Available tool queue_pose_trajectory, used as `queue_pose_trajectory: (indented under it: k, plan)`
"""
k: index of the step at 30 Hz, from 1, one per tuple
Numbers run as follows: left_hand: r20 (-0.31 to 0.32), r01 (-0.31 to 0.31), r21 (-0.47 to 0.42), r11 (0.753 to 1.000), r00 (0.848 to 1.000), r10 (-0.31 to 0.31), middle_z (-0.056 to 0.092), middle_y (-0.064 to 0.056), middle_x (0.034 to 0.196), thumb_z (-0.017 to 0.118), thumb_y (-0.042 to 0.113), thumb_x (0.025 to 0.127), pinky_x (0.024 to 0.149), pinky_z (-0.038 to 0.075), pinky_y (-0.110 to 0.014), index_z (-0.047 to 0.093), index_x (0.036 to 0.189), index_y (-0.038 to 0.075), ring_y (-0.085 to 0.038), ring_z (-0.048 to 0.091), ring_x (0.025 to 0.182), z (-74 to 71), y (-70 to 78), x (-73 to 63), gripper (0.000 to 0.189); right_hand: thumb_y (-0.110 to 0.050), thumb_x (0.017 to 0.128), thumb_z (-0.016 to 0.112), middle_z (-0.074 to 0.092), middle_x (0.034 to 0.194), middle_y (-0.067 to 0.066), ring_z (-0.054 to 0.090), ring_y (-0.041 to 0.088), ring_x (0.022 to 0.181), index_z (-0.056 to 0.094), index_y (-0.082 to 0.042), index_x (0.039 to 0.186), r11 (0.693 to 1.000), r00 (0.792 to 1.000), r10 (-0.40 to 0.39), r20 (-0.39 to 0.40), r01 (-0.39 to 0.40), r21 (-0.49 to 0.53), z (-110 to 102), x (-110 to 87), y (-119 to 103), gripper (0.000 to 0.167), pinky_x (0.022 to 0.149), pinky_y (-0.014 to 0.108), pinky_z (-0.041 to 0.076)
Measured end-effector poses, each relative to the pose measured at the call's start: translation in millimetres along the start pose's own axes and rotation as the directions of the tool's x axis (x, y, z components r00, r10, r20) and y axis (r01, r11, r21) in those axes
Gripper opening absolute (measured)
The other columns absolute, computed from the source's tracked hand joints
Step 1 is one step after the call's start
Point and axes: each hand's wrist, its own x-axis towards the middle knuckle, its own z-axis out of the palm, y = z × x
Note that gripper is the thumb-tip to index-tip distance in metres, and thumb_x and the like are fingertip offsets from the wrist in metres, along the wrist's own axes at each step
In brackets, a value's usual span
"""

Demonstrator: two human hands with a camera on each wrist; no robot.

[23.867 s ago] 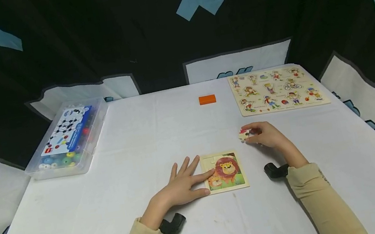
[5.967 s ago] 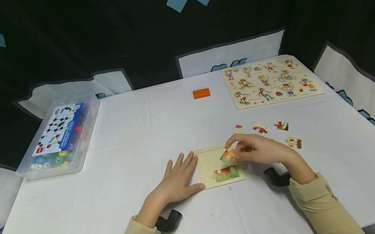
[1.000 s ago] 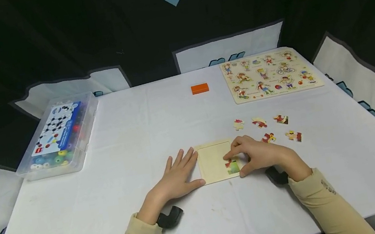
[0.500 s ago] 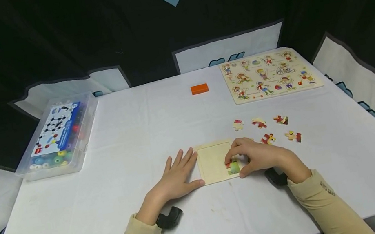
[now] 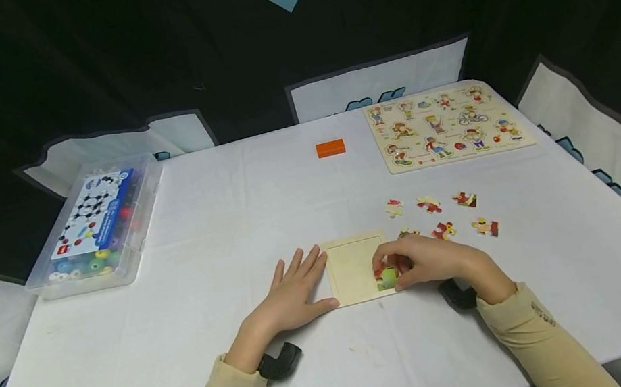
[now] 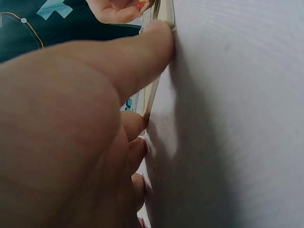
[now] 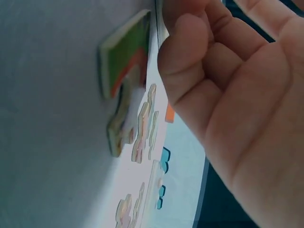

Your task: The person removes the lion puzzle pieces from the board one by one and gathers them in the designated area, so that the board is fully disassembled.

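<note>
A small square wooden puzzle tray (image 5: 354,272) lies in front of the person, its inside bare except at the lower right corner. There sits a green and red puzzle piece (image 5: 387,278), which the right hand (image 5: 430,262) pinches between its fingertips and thumb; part of it is hidden. The left hand (image 5: 294,299) rests flat with spread fingers, its index finger and thumb touching the tray's left edge. Beyond the right hand lie several loose puzzle pieces (image 5: 443,231). In the right wrist view a green and orange puzzle piece (image 7: 126,61) lies on the table close to that hand.
A clear plastic box (image 5: 100,225) of coloured balls stands at the far left. An orange block (image 5: 330,148) lies at the back, beside a large picture board (image 5: 449,123) at the back right. White cloth covers the table (image 5: 217,223).
The lion picture that filled the tray has been taken apart, its pieces laid to the upper right. In the last half second the right hand has shifted slightly, uncovering another loose piece.
</note>
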Motion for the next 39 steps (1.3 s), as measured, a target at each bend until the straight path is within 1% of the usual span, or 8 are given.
queue_pose_trajectory:
  k: [4, 7, 14, 18, 24, 27, 33, 39]
  plan:
    - [-0.001, -0.003, 0.000, 1.000, 1.000, 0.003, 0.010, -0.009, 0.150, 0.054, 0.048, 0.087, 0.103, -0.003, -0.053, 0.020, 0.144, 0.005, -0.031, 0.000, 0.136, -1.2, 0.4, -0.9, 0.079, -0.012, 0.074, 0.075, 0.053, 0.074, -0.004, 0.047, 0.010, 0.065, 0.059, -0.015, 0.103, 0.999, 1.000, 0.025, -0.013, -0.024, 0.045, -4, -2.7, 2, 0.033, 0.057, 0.024, 0.041]
    - [0.000, -0.006, -0.001, 1.000, 1.000, 0.006, 0.010, -0.009, 0.150, 0.053, 0.047, 0.087, 0.103, -0.003, -0.053, 0.019, 0.144, 0.005, -0.031, -0.001, 0.136, -1.9, 0.4, -1.2, 0.079, -0.011, 0.075, 0.074, 0.053, 0.074, -0.002, 0.047, 0.012, 0.065, 0.059, -0.014, 0.103, 0.994, 0.998, 0.050, -0.029, -0.047, 0.099, -12, -10.5, 4, 0.033, 0.056, 0.024, 0.041]
    - [0.003, -0.014, -0.010, 1.000, 1.000, 0.014, 0.010, -0.009, 0.150, 0.053, 0.047, 0.087, 0.103, -0.003, -0.053, 0.019, 0.144, 0.005, -0.031, -0.001, 0.136, 0.1, -0.9, -0.8, 0.079, -0.008, 0.077, 0.071, 0.054, 0.074, 0.003, 0.048, 0.014, 0.064, 0.058, -0.007, 0.108, 0.979, 0.987, 0.125, -0.103, -0.106, 0.172, -39, -48.4, 14, 0.033, 0.055, 0.024, 0.042]
    - [0.006, -0.018, -0.017, 1.000, 1.000, 0.018, 0.010, -0.009, 0.150, 0.053, 0.047, 0.087, 0.103, -0.003, -0.053, 0.019, 0.145, 0.006, -0.031, -0.001, 0.136, 0.7, -0.2, -0.8, 0.078, -0.009, 0.077, 0.071, 0.050, 0.074, 0.004, 0.047, 0.013, 0.065, 0.056, -0.003, 0.107, 0.964, 0.969, 0.200, -0.143, -0.168, 0.205, -47, -72.0, 26, 0.034, 0.056, 0.024, 0.041]
    - [0.006, -0.019, -0.008, 1.000, 1.000, 0.019, 0.010, -0.008, 0.150, 0.053, 0.048, 0.087, 0.104, -0.003, -0.053, 0.019, 0.145, 0.006, -0.030, -0.001, 0.136, 1.1, 0.8, 1.4, 0.079, -0.009, 0.080, 0.068, 0.047, 0.075, 0.004, 0.044, 0.011, 0.068, 0.054, 0.002, 0.107, 0.949, 0.949, 0.262, -0.175, -0.220, 0.228, -56, -107.2, 43, 0.033, 0.056, 0.024, 0.039]
    - [0.006, -0.015, -0.003, 1.000, 1.000, 0.015, 0.010, -0.008, 0.150, 0.053, 0.048, 0.087, 0.104, -0.003, -0.053, 0.019, 0.145, 0.006, -0.030, -0.001, 0.136, 0.9, 1.4, 1.9, 0.079, -0.010, 0.080, 0.068, 0.046, 0.075, 0.005, 0.043, 0.011, 0.069, 0.053, 0.003, 0.108, 0.931, 0.930, 0.321, -0.182, -0.274, 0.243, -58, -120.4, 50, 0.034, 0.057, 0.024, 0.038]
    - [0.006, -0.012, -0.003, 1.000, 1.000, 0.012, 0.010, -0.008, 0.150, 0.053, 0.048, 0.087, 0.104, -0.003, -0.053, 0.020, 0.144, 0.006, -0.030, 0.000, 0.136, -0.6, 2.0, 1.0, 0.079, -0.011, 0.081, 0.066, 0.043, 0.074, 0.005, 0.041, 0.013, 0.069, 0.053, 0.005, 0.110, 0.887, 0.891, 0.428, -0.154, -0.380, 0.263, -59, -131.0, 59, 0.036, 0.057, 0.025, 0.035]
    - [0.002, -0.014, -0.009, 1.000, 1.000, 0.014, 0.010, -0.009, 0.150, 0.054, 0.047, 0.086, 0.103, -0.003, -0.054, 0.020, 0.144, 0.005, -0.031, 0.000, 0.136, -2.1, 2.8, 0.7, 0.079, -0.014, 0.081, 0.066, 0.046, 0.085, 0.006, 0.041, 0.017, 0.077, 0.053, 0.004, 0.108, 0.850, 0.863, 0.497, -0.091, -0.464, 0.248, -59, -128.8, 64, 0.035, 0.063, 0.028, 0.036]
